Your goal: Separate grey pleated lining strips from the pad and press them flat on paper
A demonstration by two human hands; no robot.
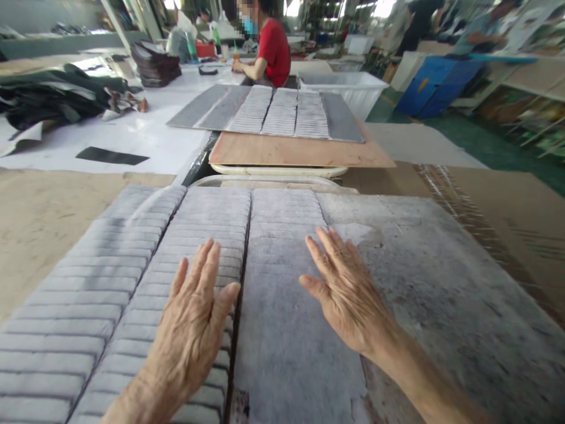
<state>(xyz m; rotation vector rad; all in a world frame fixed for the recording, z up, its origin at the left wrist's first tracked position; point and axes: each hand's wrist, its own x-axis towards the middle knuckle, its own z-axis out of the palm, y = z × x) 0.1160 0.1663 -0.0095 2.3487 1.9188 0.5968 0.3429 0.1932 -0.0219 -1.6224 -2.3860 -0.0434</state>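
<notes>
Both hands are over a large grey board bearing columns of overlapping light grey strips. My left hand has its fingers stretched out, palm down, over the middle column, and holds nothing. To the right, my right hand is spread at the right edge of the third column, also with nothing in it. That column shows overlapping strips at its far end and a long smooth grey surface nearer me. Another column of strips runs along the left. Whether the palms touch the surface cannot be made out.
Beyond is a second board with similar strips, above a wooden board. A person in red sits behind it. Dark material lies left; a white bin and blue cabinet stand back right.
</notes>
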